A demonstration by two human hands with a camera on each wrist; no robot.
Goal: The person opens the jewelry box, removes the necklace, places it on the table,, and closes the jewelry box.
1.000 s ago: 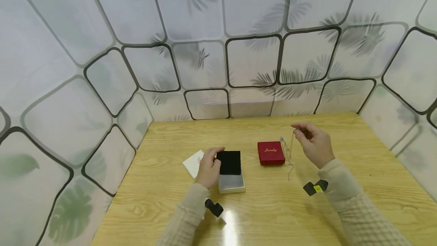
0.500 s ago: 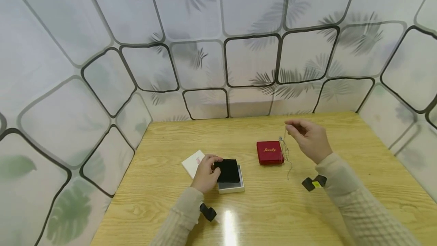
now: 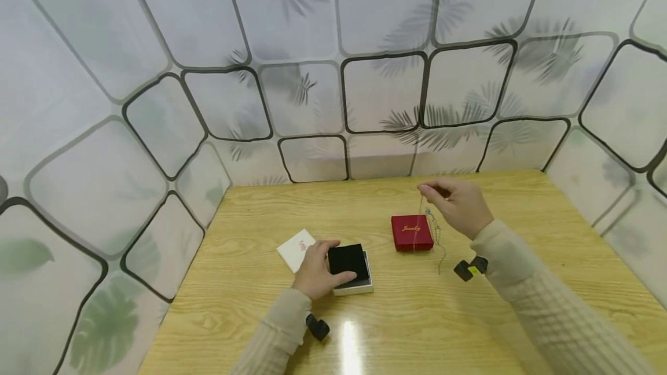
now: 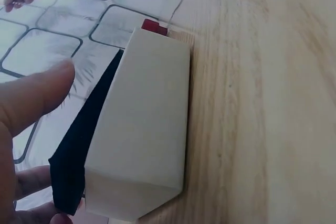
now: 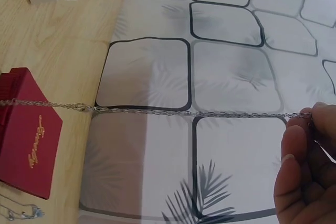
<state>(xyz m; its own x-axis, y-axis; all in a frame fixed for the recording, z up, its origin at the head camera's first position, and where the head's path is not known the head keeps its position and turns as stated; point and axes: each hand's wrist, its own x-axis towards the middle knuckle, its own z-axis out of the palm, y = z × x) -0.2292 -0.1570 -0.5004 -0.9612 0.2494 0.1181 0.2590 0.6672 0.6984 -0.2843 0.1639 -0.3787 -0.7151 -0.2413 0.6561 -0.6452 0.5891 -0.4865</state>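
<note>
In the head view, my left hand (image 3: 316,271) is at a white box (image 3: 354,290) with a black pad (image 3: 348,262) tilted over its opening. Its thumb (image 4: 44,95) stands straight and away from the pad in the left wrist view, while other fingers touch the pad's far edge. My right hand (image 3: 458,204) pinches one end of a thin silver chain necklace (image 5: 168,112) between thumb and fingertip. The necklace hangs down in front of the red jewelry box (image 3: 411,232), which has gold lettering. Another silver chain (image 3: 436,230) with a bluish piece lies at that box's right side.
A white lid (image 3: 294,249) with pinkish print lies left of the white box, partly behind my left hand. All of it stands on a wood-grain table (image 3: 406,328). A patterned cloth (image 3: 385,91) rises along the table's back and sides.
My left hand has lowered the black pad toward the viewer onto the white box, and its thumb has spread out. My right hand has carried the necklace left, over the red box.
</note>
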